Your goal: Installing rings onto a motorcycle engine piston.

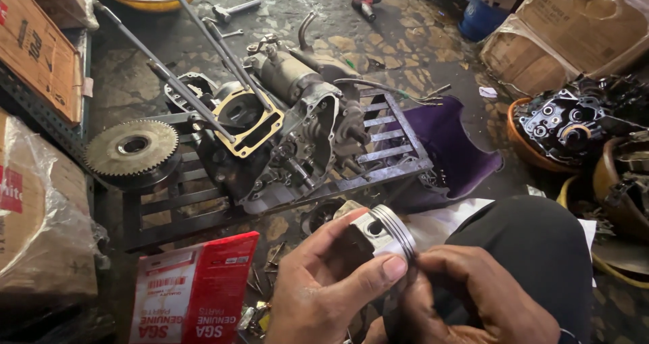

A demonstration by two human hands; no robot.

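Nearest the lens: left hand [324, 283] wrapped around a small silver metal piston with ringed crown [380, 231], thumb laid across its skirt, fingers cupping the far side. Right hand [473, 297] pinched at the crown edge, fingertips touching the ring grooves; anything held between those fingertips too small to tell. Piston raised above the floor, just in front of a black-trousered knee [534, 249].

Beyond the hands: greasy dismantled motorcycle engine crankcase [284, 134] resting on a dark slatted metal stand [378, 148], with long steel studs [203, 46] projecting from it. Large toothed grey gear disc [133, 146] at the stand's left end. Red and white cardboard parts box [193, 293] lying near the left hand. Purple cloth [453, 141] spread right of the stand. Second blackened engine casing in an orange bowl [564, 124] at far right.

Risks, as judged: thin rings liable to snap if spread too wide or twisted; oily fingers may slip, dropping the piston onto the stone floor [405, 46] and denting its skirt; grit from the floor may lodge in the grooves.
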